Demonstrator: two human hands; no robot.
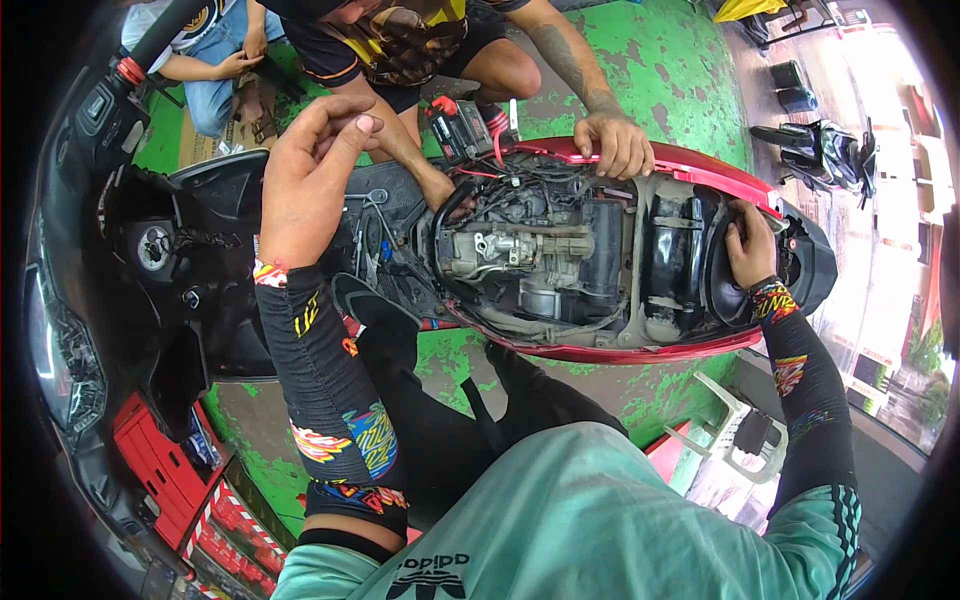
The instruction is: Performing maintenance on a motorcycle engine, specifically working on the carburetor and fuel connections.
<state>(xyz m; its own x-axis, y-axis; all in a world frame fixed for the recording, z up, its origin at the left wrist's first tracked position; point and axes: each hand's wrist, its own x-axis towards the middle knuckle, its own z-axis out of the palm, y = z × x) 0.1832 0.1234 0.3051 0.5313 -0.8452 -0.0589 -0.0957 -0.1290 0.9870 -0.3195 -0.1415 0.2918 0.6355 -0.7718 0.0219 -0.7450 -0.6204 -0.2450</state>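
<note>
The floor (660, 70) is concrete with worn green paint, and on the right it opens to a bright street where one dark scooter (820, 150) is parked. At the far left, one red toolbox (160, 465) stands on the floor under the black front of the scooter. One red scooter (640, 350) lies across the middle with its covers off — the engine (520, 255) and wires are visible. The left hand (305, 175) is raised above the black front panel (215, 185), fingers loosely bent and holding nothing. One battery (462, 128) sits at the upper edge of the frame. Two hands of another person (620, 145) rest there too. The right hand (750, 245) reaches far right — it grips the black rear part (690, 250) inside the body.
</note>
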